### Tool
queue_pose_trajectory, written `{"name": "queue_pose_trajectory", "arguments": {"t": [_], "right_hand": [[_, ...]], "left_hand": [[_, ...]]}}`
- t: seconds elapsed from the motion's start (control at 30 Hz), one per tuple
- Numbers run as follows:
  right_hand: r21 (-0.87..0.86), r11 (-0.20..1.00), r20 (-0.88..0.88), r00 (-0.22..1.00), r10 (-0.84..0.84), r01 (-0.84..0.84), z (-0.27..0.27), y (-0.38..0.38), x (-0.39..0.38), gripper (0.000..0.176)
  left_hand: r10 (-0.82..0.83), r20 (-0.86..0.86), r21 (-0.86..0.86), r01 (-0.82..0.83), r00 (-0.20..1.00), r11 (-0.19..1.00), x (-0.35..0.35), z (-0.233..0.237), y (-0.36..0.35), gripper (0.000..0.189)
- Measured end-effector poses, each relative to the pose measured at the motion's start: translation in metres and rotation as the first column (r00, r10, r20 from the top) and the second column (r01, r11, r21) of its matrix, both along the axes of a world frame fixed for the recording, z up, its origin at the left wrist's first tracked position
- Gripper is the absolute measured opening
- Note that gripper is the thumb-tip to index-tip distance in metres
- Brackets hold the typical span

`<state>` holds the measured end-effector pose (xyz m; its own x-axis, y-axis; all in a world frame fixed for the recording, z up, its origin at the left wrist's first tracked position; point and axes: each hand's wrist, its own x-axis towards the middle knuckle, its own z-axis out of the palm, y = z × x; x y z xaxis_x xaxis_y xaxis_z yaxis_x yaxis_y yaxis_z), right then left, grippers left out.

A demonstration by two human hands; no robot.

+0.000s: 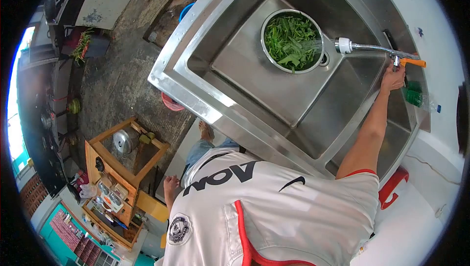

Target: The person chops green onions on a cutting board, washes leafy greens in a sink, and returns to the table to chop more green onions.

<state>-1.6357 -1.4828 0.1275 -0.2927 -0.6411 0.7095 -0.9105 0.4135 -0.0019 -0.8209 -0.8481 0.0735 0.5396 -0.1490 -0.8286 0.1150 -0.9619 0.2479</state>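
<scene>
Leafy greens fill a round metal bowl in the steel sink basin. Water sprays over them from the white-tipped nozzle of a flexible tap. At the right, my right hand is closed around the tap near its base, beside the orange lever. My left hand hangs by my side with its fingers curled in, away from the sink, and nothing shows in it.
A green plastic bottle lies beside the sink at the right. Below the sink's left corner is a red basket. On the floor side stand a wooden frame with a metal pot lid and a cluttered wooden table.
</scene>
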Motion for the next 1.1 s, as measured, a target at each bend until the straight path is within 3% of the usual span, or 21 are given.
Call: {"name": "queue_pose_trajectory", "arguments": {"t": [0.2,0.3,0.4,0.5,0.53,0.6,0.63,0.7,0.73,0.77,0.8,0.87,0.9,0.93,0.97,1.1], "right_hand": [[-0.010,0.999,-0.016,0.998,0.054,-0.054,-0.005,-0.002,-0.012,0.043],[-0.015,0.995,-0.004,0.995,0.103,-0.103,-0.006,-0.003,-0.019,0.043],[0.008,0.998,0.038,0.997,0.063,-0.064,-0.011,-0.007,-0.027,0.047],[0.002,0.994,0.168,0.980,0.105,-0.107,-0.009,-0.008,-0.030,0.046],[0.092,0.993,0.341,0.939,0.039,-0.075,0.000,-0.006,-0.026,0.048],[0.105,0.985,0.423,0.902,0.083,-0.140,0.003,-0.004,-0.038,0.049],[0.110,0.977,0.468,0.876,0.112,-0.184,0.003,-0.006,-0.047,0.050],[0.191,0.920,0.672,0.729,0.131,-0.341,-0.014,-0.013,-0.101,0.050],[0.013,0.910,0.920,0.363,0.151,-0.414,-0.035,-0.021,-0.129,0.047],[0.042,0.887,0.929,0.346,0.135,-0.459,-0.046,-0.033,-0.152,0.049],[0.133,0.854,0.851,0.500,0.163,-0.504,-0.053,-0.037,-0.180,0.050],[0.233,0.819,0.567,0.757,0.323,-0.524,-0.079,-0.053,-0.235,0.052],[0.114,0.834,0.849,0.489,0.200,-0.539,-0.069,-0.055,-0.220,0.048],[-0.003,0.897,0.984,0.158,0.081,-0.442,-0.059,-0.059,-0.206,0.043],[-0.011,0.917,0.994,0.098,0.055,-0.400,-0.056,-0.065,-0.189,0.042],[0.031,0.941,0.904,0.411,0.117,-0.336,-0.032,-0.056,-0.122,0.039]], "left_hand": [[0.085,-0.039,-0.092,-0.089,0.996,0.992,0.005,-0.012,0.007,0.020],[0.021,0.016,-0.011,-0.021,1.000,1.000,0.005,-0.012,0.004,0.020],[0.035,-0.020,-0.036,-0.036,0.999,0.999,0.007,-0.015,0.008,0.020],[0.081,-0.029,-0.049,-0.082,0.996,0.995,0.007,-0.020,0.014,0.019],[0.076,-0.011,-0.037,-0.077,0.997,0.996,0.006,-0.021,0.015,0.020],[0.080,0.028,-0.011,-0.080,0.996,0.997,0.002,-0.024,0.017,0.023],[0.019,0.019,-0.017,-0.018,1.000,1.000,0.004,-0.029,0.021,0.025],[-0.063,0.024,-0.021,0.063,0.998,0.998,0.010,-0.035,0.035,0.029],[-0.166,0.063,-0.031,0.169,0.984,0.985,0.007,-0.032,0.035,0.031],[-0.262,0.106,-0.027,0.266,0.959,0.964,0.005,-0.027,0.028,0.033],[-0.148,0.099,-0.024,0.151,0.984,0.988,0.004,-0.029,0.026,0.033],[-0.307,0.243,0.119,0.286,0.920,0.951,-0.006,-0.009,0.001,0.039],[-0.245,0.233,0.100,0.227,0.941,0.969,-0.005,-0.015,0.006,0.039],[-0.242,0.246,0.120,0.218,0.939,0.969,-0.007,-0.011,0.003,0.038],[-0.205,0.256,0.106,0.183,0.945,0.977,-0.007,-0.009,0.002,0.037],[-0.052,0.231,0.071,0.036,0.972,0.997,-0.012,-0.006,0.009,0.032]]}}
